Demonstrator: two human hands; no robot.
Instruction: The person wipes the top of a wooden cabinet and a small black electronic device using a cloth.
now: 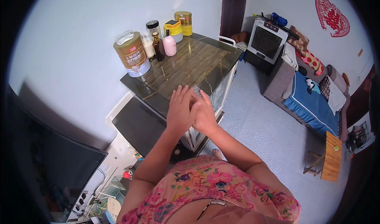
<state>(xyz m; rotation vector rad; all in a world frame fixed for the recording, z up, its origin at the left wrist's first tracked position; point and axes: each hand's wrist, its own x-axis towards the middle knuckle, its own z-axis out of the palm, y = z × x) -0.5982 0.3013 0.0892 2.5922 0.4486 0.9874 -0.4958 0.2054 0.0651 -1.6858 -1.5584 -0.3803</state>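
Note:
My left hand (pixel 180 109) and my right hand (pixel 205 115) touch each other above the near edge of a dark, marble-patterned cabinet top (pixel 219 50). The left fingers are stretched out, and its thumb side lies against the right hand. A small clear, shiny item (pixel 196 89) shows by the right fingertips; whether it is held or lies on the cabinet cannot be told. Both palms are mostly hidden. Beyond the hands stand a large gold-and-white tin (pixel 133 56), a dark glass bottle (pixel 158 49) and a pink bottle (pixel 169 46).
A clear jar with a black lid (pixel 153 26), a yellow-lidded container (pixel 174 29) and a gold tin (pixel 187 23) stand along the wall. A television (pixel 59 164) is at left. At right are an air cooler (pixel 264 41), a sofa (pixel 311 99) and a folding wooden table (pixel 331 161).

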